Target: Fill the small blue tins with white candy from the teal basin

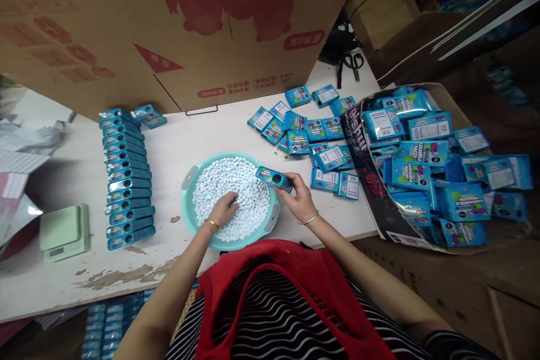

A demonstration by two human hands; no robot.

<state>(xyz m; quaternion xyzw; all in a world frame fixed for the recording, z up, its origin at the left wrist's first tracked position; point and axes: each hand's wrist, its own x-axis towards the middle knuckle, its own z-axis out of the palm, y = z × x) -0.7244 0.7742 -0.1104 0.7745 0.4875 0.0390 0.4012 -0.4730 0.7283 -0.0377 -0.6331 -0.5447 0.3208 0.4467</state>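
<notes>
A light teal basin (187, 208) with side handles holds a mass of small white candies (228, 177). My left hand (223, 211), a gold bangle at its wrist, rests in the candies with fingers curled together; its fingertips are partly hidden among them. Over the basin's right rim, my right hand (299, 198) grips a small blue box-shaped candy packet (270, 176) by its near end. The packet's far end points left over the candies. On the left stands a row of similar blue packets (130, 183), lined up side by side.
Loose blue packets (297, 140) lie behind the basin to the right. An open carton (367, 180) full of packets stands at the right. A large cardboard box (169, 28) walls off the back. A green scale (63, 233) sits at left; scissors (353, 63) lie behind.
</notes>
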